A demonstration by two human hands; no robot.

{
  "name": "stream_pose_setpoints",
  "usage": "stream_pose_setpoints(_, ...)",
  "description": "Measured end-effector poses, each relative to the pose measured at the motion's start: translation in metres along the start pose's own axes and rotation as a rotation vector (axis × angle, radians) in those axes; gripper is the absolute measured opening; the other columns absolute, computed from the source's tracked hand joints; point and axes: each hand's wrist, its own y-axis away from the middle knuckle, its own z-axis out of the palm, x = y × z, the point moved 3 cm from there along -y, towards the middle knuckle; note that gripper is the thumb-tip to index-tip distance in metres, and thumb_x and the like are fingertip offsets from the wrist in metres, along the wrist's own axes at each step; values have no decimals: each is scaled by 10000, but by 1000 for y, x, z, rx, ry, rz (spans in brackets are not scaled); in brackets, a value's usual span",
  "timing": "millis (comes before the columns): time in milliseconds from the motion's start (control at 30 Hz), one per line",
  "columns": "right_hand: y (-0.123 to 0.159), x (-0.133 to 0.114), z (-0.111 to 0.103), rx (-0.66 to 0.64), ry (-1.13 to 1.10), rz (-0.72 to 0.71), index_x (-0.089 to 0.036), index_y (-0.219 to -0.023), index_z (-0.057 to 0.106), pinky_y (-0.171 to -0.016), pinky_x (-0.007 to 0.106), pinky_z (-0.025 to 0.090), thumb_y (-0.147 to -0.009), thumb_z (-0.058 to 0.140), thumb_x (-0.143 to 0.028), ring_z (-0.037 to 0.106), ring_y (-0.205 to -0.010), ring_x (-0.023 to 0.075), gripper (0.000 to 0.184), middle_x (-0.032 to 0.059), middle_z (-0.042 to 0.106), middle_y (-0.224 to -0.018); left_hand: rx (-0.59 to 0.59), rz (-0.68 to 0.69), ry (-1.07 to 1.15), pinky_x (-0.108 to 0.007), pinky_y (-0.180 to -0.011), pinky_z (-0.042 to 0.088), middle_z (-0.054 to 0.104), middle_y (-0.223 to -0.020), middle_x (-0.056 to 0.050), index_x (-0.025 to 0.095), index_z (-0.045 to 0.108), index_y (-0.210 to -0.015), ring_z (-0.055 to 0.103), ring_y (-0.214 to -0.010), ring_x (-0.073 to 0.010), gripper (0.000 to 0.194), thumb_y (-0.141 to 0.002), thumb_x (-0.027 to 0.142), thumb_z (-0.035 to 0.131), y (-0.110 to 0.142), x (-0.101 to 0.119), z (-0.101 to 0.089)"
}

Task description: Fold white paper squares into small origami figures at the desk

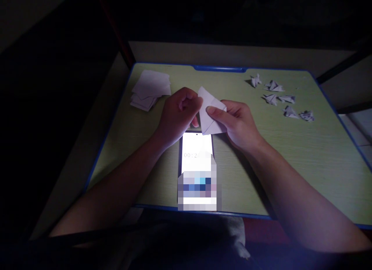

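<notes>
A folded piece of white paper (209,120) with crease lines is held up over the middle of the table. My right hand (240,122) grips it from the right, thumb flat on its face and fingers behind. At the paper's upper left edge, my left hand (181,111) is curled, with thumb and forefinger pinched against it; whether the edge lies between them is hard to make out. Just below the hands lies a lit phone (197,149) showing timer digits, its lower part pixelated.
A stack of white paper sheets (152,83) sits at the table's far left. Several small folded paper figures (270,99) are scattered at the far right. The greenish table (122,157) has a blue rim, and the surroundings are dark.
</notes>
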Motion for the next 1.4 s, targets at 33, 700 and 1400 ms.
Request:
stream_pose_setpoints(33, 0, 0, 0, -2, 2, 0, -191, -658, 641, -455, 248, 309, -780, 755, -460, 466, -502, 85, 316, -19, 598, -598, 11, 7, 12, -162, -389, 328, 539, -548, 63, 191, 458, -709, 508, -403, -43, 252, -882, 259, 627, 0, 1, 0)
stream_pose_setpoints(700, 1, 3, 2, -44, -12, 39, -158, -663, 653, -412, 227, 277, -784, 754, -411, 424, -443, 62, 298, -34, 583, -541, 56, -34, 59, -171, -358, 338, 523, -466, 77, 184, 523, -669, 466, -351, -42, 169, -814, 160, 608, 1, 2, -4)
stream_pose_setpoints(1400, 3, -1, 7, -77, -46, 49, -175, -623, 645, -406, 228, 286, -764, 764, -414, 441, -430, 67, 302, -35, 585, -527, 73, -139, 280, -166, -344, 328, 553, -440, 58, 175, 551, -680, 475, -350, -53, 210, -714, 276, 731, 2, 1, -4)
